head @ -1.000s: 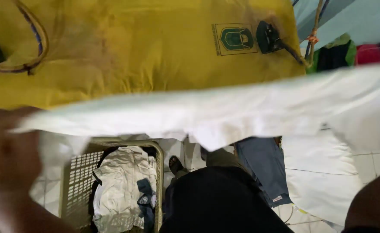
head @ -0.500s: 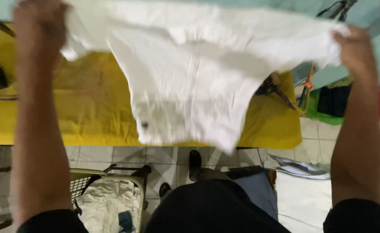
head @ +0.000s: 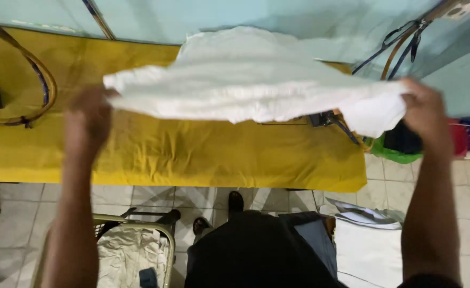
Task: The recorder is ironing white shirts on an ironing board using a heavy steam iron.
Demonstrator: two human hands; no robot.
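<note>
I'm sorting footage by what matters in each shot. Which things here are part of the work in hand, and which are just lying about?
In hand:
left hand and right hand, each gripping an end of the white garment
yellow-covered table, under the garment
laundry basket with pale cloth, on the floor

Lying about:
cord loop on the table's left end
coloured clothes at right

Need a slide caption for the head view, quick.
Both hands, left and right, hold a white garment spread above a yellow-covered table.
</note>
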